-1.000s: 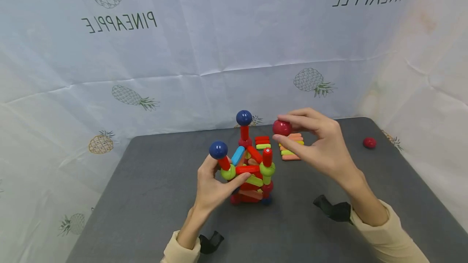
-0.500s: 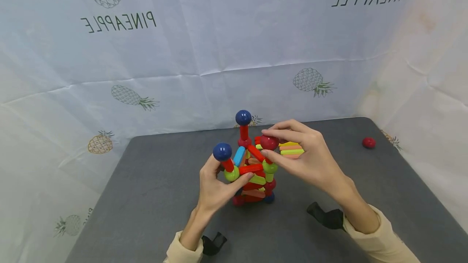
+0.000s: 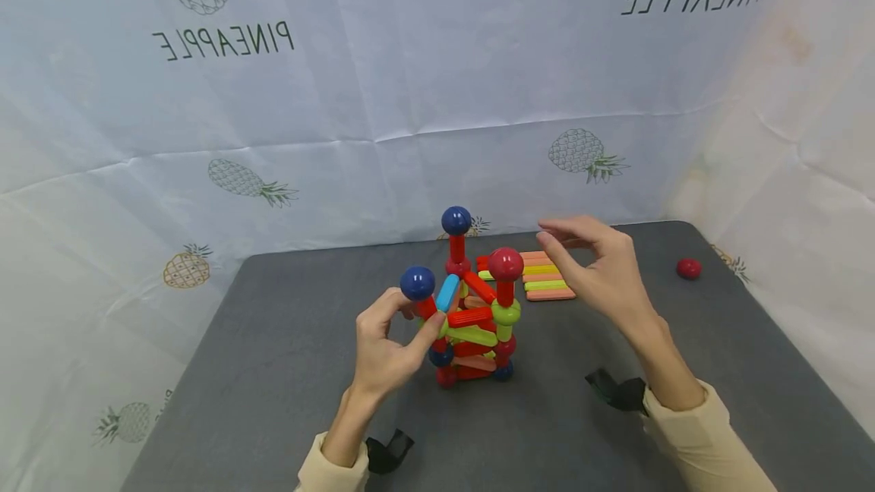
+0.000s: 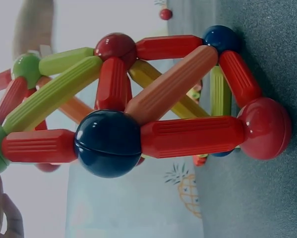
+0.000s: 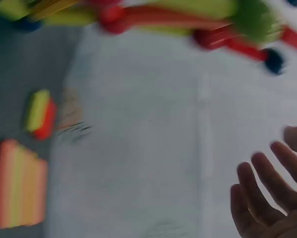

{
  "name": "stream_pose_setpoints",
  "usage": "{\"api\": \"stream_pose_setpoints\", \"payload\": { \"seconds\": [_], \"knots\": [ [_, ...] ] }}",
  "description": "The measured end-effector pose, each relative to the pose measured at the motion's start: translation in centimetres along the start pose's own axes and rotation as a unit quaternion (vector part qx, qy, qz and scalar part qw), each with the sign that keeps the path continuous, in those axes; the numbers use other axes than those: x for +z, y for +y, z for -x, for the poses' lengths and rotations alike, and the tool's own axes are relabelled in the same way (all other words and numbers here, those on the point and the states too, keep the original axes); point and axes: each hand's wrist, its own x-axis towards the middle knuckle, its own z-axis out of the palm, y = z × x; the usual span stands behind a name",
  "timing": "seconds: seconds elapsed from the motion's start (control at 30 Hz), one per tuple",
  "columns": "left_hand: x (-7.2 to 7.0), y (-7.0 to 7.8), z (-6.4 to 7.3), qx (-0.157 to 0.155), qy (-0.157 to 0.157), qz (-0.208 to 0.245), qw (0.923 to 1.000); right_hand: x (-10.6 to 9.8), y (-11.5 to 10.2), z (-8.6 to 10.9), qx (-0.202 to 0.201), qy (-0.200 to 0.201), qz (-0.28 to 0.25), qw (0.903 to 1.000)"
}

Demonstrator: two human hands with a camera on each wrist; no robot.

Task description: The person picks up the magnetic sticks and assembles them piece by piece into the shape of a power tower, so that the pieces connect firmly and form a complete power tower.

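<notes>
A tower of colourful building sticks and balls [image 3: 472, 335] stands on the dark table. My left hand [image 3: 384, 353] pinches a light green ball at its upper left corner, thumb in front and fingers behind, mostly hiding that ball. Above the grip a red stick carries a blue ball [image 3: 418, 283]. Another blue ball [image 3: 456, 220] tops the back post. On the right post a red ball [image 3: 506, 264] sits on an upright red stick. To the right of it my right hand [image 3: 604, 272] is raised, holding nothing, its fingers spread in the right wrist view.
Behind the tower lies a row of orange, yellow and green sticks [image 3: 550, 285], with a few red and green ones [image 3: 484, 275] beside it. A loose red ball [image 3: 688, 268] rests at the far right. A printed cloth [image 3: 383, 82] hangs behind the table.
My right hand brought the red ball left onto the right post's red stick, let it go and drew back right. The left hand shifted slightly left, its thumb now over the green ball.
</notes>
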Motion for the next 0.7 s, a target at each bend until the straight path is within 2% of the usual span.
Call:
{"api": "stream_pose_setpoints", "payload": {
  "seconds": [0.07,0.17,0.3,0.43,0.5,0.57,0.7],
  "knots": [
    [-0.1,0.0,0.0,-0.002,-0.002,0.0,1.0,1.0,2.7,0.3,0.022,-0.049,0.056,0.997],
    [-0.1,0.0,0.0,-0.006,-0.006,0.004,1.0,2.5,6.6,1.2,0.052,-0.137,0.12,0.9819],
    [-0.2,-0.1,0.1,-0.004,-0.011,0.008,0.9999,4.2,10.2,2.4,0.097,-0.212,0.154,0.96],
    [-0.2,-0.1,0.1,-0.005,-0.012,0.007,0.9999,5.2,11.6,3.1,0.122,-0.265,0.183,0.9387],
    [-0.2,-0.1,0.1,-0.007,-0.012,0.007,0.9999,5.3,11.6,3.3,0.121,-0.281,0.201,0.9309],
    [-0.2,-0.1,0.1,-0.009,-0.013,0.005,0.9999,5.4,11.6,3.4,0.12,-0.288,0.211,0.9264],
    [-0.4,0.0,0.1,-0.017,-0.018,0.001,0.9997,5.5,11.7,3.7,0.127,-0.29,0.206,0.9257]
  ]
}}
